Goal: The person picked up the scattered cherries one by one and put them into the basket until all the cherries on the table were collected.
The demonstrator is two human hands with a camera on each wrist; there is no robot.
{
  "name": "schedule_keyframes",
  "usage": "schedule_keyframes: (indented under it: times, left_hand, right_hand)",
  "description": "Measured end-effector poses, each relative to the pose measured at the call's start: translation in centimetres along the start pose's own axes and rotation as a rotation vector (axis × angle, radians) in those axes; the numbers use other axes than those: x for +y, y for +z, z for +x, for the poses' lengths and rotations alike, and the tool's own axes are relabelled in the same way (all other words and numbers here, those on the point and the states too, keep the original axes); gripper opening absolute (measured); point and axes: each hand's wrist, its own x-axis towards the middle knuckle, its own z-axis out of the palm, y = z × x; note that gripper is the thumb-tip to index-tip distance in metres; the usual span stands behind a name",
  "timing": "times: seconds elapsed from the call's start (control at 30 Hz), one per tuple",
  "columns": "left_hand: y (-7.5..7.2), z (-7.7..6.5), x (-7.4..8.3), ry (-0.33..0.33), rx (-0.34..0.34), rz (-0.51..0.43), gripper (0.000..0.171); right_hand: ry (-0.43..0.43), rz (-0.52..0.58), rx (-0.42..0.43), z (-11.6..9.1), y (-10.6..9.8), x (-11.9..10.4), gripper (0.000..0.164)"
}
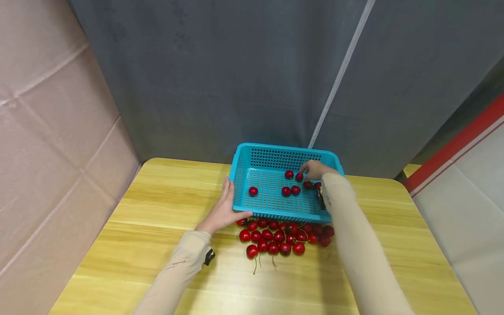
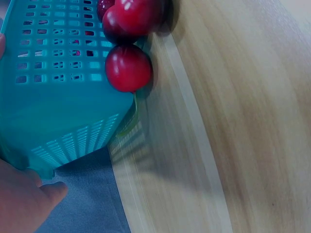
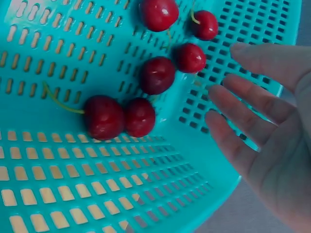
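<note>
A blue plastic basket (image 1: 283, 215) with slotted walls stands on the table, several red cherries (image 1: 286, 191) scattered on its bottom. My left hand (image 1: 222, 212) rests against the basket's near left corner, fingers straight along the left side, thumb stretched along the front. Inside the basket's right part is my right hand (image 1: 313, 169), close to the cherries there. The right wrist view shows its fingers (image 3: 243, 114) spread and holding nothing, beside a small group of cherries (image 3: 157, 75). In front of the basket, several more cherries (image 1: 273, 248) lie in rough rows, some with stems.
The wooden table (image 1: 173, 197) extends to both sides of the basket. A dark grey curtain (image 1: 220, 87) hangs behind it, close to the basket's far side. A pale panelled wall (image 1: 51, 153) stands at the left, and a white and red panel (image 1: 468, 183) at the right.
</note>
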Motion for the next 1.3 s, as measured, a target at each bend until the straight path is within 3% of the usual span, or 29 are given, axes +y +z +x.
schedule_keyframes:
  times: [0.33,0.63,0.97,1.17,1.3]
  left_hand:
    - [-0.2,0.1,0.0,0.005,-0.01,0.007,0.116]
    - [-0.4,0.3,-0.2,-0.006,-0.004,0.017,0.117]
    - [-0.6,0.2,-0.3,0.012,0.0,0.011,0.12]
    - [-0.6,0.2,-0.3,0.02,0.002,0.006,0.118]
    - [-0.6,0.2,-0.3,0.013,-0.004,0.007,0.117]
  right_hand:
    - [-0.211,-0.011,0.047,-2.4,-1.3,-1.7,0.037]
    - [-0.402,-0.089,0.269,-7.6,-1.0,-4.7,0.033]
    - [-0.581,-0.129,0.483,-14.1,2.8,-6.1,0.035]
    - [-0.556,-0.162,0.547,-16.3,6.0,-5.9,0.035]
    - [-0.513,-0.137,0.532,-17.1,8.5,-5.8,0.032]
